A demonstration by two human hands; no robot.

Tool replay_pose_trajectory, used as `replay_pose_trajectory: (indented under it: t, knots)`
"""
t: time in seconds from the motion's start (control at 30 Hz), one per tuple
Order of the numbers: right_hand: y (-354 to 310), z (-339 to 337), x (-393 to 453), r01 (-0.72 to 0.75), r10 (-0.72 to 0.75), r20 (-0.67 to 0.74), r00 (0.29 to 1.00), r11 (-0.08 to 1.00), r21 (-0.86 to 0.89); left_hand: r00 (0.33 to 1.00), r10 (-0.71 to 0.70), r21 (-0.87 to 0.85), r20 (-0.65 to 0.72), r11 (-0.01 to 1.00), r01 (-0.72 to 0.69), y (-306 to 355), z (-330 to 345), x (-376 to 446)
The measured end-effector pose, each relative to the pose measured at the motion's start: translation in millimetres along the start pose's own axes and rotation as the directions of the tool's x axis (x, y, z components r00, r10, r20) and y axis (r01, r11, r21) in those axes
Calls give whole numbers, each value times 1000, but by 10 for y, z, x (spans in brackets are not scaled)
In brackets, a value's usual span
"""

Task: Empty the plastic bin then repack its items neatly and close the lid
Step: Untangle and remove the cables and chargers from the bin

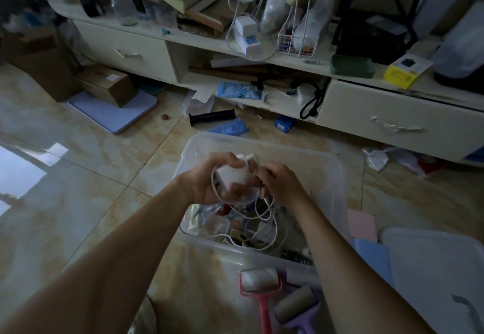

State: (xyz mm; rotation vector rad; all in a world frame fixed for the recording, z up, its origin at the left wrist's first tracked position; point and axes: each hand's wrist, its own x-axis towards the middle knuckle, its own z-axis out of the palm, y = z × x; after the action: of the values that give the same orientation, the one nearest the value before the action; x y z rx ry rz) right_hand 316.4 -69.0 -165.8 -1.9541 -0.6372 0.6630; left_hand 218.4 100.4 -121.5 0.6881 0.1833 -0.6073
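A clear plastic bin (337, 173) stands on the tiled floor in front of me. Its near half holds a jumble of white cables (272, 231) and small items. Above the bin, my left hand (207, 184) grips a white charger block (234, 175) with its cord looped round it. My right hand (281, 184) pinches the white cord beside the block, and the cord trails down into the bin. The bin's translucent lid (434, 268) lies on the floor at the right.
A pink lint roller (262, 289) and a purple roller (298, 305) lie in front of the bin. Pink and blue sheets (364, 229) sit between bin and lid. A cluttered cream cabinet (392, 113) runs along the back, with a cardboard box (107, 84) at left.
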Motion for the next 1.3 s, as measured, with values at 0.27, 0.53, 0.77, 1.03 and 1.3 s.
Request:
replay_pose_trajectory:
  t: [0.27,0.53,0.77,1.03,1.3]
  knots:
    - [153,268,30,-62,163,268,950,935,-349,562,623,-82,-544,627,-774,234,118,298]
    - [16,-94,55,-28,253,387,887,864,-503,252,883,871,-396,274,408,33,-266,276]
    - [-200,-331,173,100,-31,276,961,966,-240,738,382,773,-556,564,291,-240,-221,122]
    - [-64,-249,188,60,-58,22,998,810,-583,853,88,678,-514,651,342,-46,-81,114]
    - [-199,-249,115,-97,263,356,897,902,-421,987,38,-78,159,997,-26,60,-24,16]
